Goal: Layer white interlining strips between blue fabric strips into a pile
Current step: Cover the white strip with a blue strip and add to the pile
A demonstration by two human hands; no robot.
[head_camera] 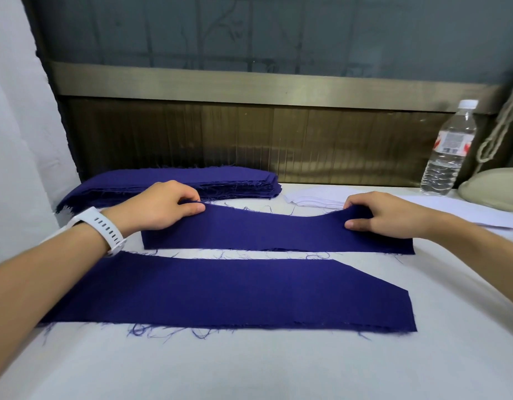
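Left hand (pixel 163 204) and right hand (pixel 385 215) pinch the far edge of a dark blue fabric strip (pixel 278 232) on the white desk (pixel 249 368). Clear plastic bottle (pixel 448 151) stands far right; water inside.

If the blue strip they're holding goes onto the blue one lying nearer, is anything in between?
Nothing visible does. The left hand and right hand pinch the held strip at its far edge. Only a bare band of table with loose threads separates it from the nearer strip.
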